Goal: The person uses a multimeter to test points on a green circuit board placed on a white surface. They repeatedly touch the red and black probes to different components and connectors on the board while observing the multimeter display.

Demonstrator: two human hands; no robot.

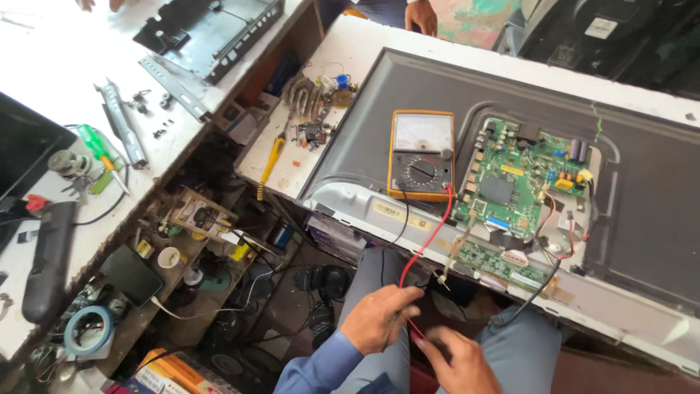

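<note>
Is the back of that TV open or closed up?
Open: the television lies face down with no cover over its green circuit board, which is fully exposed.

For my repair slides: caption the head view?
Both hands hold multimeter leads beside an opened television's green circuit board.

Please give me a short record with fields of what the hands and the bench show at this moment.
left hand: left hand closed around the black probe lead over the lap
right hand: right hand pinching the red probe lead in its fingers
meter: orange analogue multimeter lying flat on the television back panel, both leads plugged in
board: green circuit board exposed, with a narrower board below it
side bench: green-handled screwdriver, roll of blue tape
other person: hand at the far edge
</note>
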